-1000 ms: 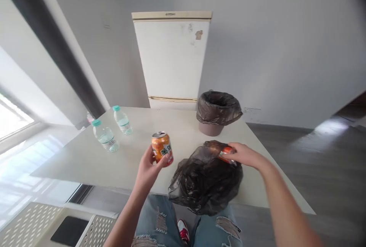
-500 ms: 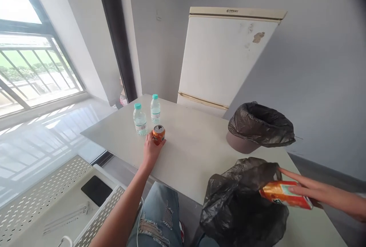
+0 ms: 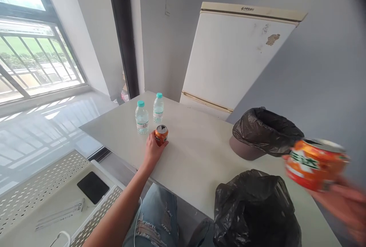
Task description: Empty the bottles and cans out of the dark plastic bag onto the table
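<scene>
My left hand (image 3: 154, 148) is closed around an orange soda can (image 3: 161, 134) that stands upright on the pale table, its opened top showing. Two clear water bottles with teal caps stand just behind it: a nearer bottle (image 3: 142, 119) and a farther bottle (image 3: 158, 108). At the right, my right hand (image 3: 340, 197) grips a second orange soda can (image 3: 317, 163), held in the air with its top up; motion blurs this hand. Below and left of that can, a black plastic bag (image 3: 228, 216) sits with its mouth open.
A brown bin (image 3: 243, 149) lined with a black bag (image 3: 251, 126) stands at the table's (image 3: 188, 155) far right. Behind is a white refrigerator (image 3: 225, 56). A black phone (image 3: 93, 187) lies in a perforated tray (image 3: 57, 182) at lower left.
My right hand has moved its can from the black bag's mouth up and to the right, turning it from lying sideways to nearly upright. My left hand stays on its can.
</scene>
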